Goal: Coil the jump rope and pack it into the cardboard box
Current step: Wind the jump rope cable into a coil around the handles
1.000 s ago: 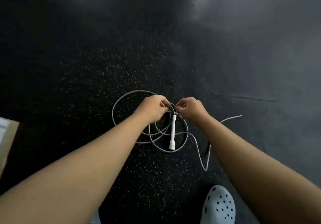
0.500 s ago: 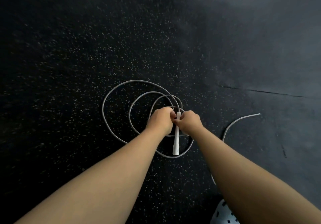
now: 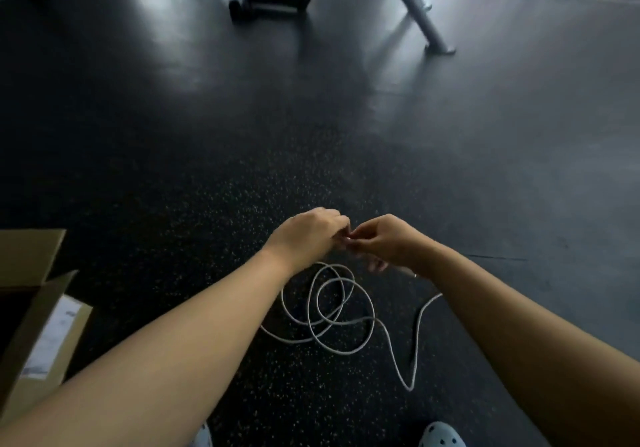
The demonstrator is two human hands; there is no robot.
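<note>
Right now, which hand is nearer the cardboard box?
Left. The left hand is on the box's side; the right hand sits just beyond it, farther away.

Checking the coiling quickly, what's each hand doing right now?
Left hand: fingers curled, apparently gripping the jump rope where its loops gather.
Right hand: pinching at the same spot; what it holds is hidden.

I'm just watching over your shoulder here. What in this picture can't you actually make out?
- Head view: what the left hand and right hand pinch between them is hidden by the fingers.
- The jump rope handles are not visible; its cord passes behind the right forearm.
- The cardboard box is cut off by the left edge; its label is too blurred to read.
- The light blue shoe is cut by the bottom edge.
</note>
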